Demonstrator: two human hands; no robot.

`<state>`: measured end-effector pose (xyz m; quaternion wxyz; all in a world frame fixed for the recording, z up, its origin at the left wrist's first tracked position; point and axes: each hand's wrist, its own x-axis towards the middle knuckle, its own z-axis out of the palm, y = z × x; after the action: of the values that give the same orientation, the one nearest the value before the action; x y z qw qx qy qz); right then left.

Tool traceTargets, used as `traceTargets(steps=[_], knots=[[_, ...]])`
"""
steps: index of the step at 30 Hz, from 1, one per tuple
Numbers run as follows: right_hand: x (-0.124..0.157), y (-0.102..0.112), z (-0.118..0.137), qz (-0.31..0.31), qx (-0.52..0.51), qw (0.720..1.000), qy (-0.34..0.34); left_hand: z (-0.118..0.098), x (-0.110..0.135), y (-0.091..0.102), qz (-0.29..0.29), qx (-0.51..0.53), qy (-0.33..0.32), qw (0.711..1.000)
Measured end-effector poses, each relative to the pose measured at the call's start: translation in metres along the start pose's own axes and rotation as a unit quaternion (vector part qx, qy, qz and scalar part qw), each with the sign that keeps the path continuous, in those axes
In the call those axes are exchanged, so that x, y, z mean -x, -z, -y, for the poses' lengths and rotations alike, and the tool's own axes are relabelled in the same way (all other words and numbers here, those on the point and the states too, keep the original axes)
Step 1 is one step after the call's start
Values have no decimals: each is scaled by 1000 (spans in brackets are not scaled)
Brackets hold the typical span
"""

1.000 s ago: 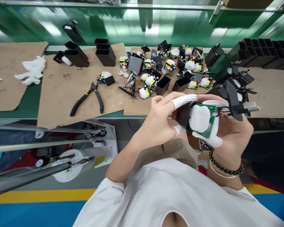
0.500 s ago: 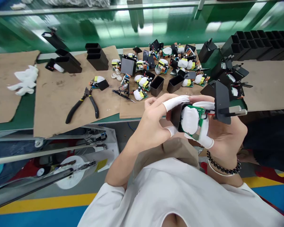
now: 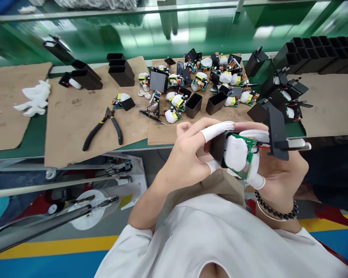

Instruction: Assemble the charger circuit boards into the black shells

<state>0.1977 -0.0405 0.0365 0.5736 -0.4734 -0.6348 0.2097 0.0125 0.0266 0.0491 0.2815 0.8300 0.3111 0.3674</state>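
My left hand, with white finger cots on thumb and forefinger, is closed round a black plastic case. Closed on a green circuit board with a white padded block on it is my right hand, which also wears finger cots. The board's inner end sits at the mouth of the case; how deep it goes is hidden. A thin red and black wire joins the board to a black end cap with metal plug pins, hanging at the right.
Pliers lie on brown cardboard at the left, tweezers nearer the middle. Several circuit boards and open black cases cover the bench centre. Rows of cases stand back right; white cloth scraps lie far left.
Both hands, with the case, board and end cap, have shifted slightly right and down in view. The grip of each hand looks the same, and the bench items stay put.
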Motion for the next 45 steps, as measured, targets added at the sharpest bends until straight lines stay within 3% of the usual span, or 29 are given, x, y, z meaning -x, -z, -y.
traceTargets(steps=[5,10,12,15,17,20,24,27,30,33,35,39,42,45], knots=[[-3,5,0,39,-16,999,-5,0,0,-2,4,16,19,1000],[-7,5,-10,78,9,990,-115,23,1,-19,15,104,85,991],[-10,9,-22,123,-1,977,-172,41,0,-28,44,194,139,970],[-18,23,-42,197,-60,950,-233,62,-1,-35,84,319,228,916],[-26,33,-53,179,-102,951,-230,67,-3,-33,99,344,251,900],[-41,38,-61,138,-140,966,-167,61,-7,-25,144,343,224,901],[-55,31,-64,205,-168,952,-151,54,-12,-17,210,359,208,885],[-61,28,-63,197,-179,950,-161,55,-14,-15,230,368,207,877],[-63,31,-55,178,-115,968,-132,53,-15,-18,196,333,217,896],[-60,35,-44,143,28,988,-50,48,-17,-29,78,250,231,937],[-58,38,-39,136,114,984,13,46,-18,-37,27,216,229,949],[-60,42,-40,177,192,963,66,51,-22,-42,39,216,240,946],[-63,43,-44,170,191,965,59,53,-23,-41,62,184,226,955],[-57,35,-43,105,183,977,-36,49,-21,-49,12,93,207,974]])
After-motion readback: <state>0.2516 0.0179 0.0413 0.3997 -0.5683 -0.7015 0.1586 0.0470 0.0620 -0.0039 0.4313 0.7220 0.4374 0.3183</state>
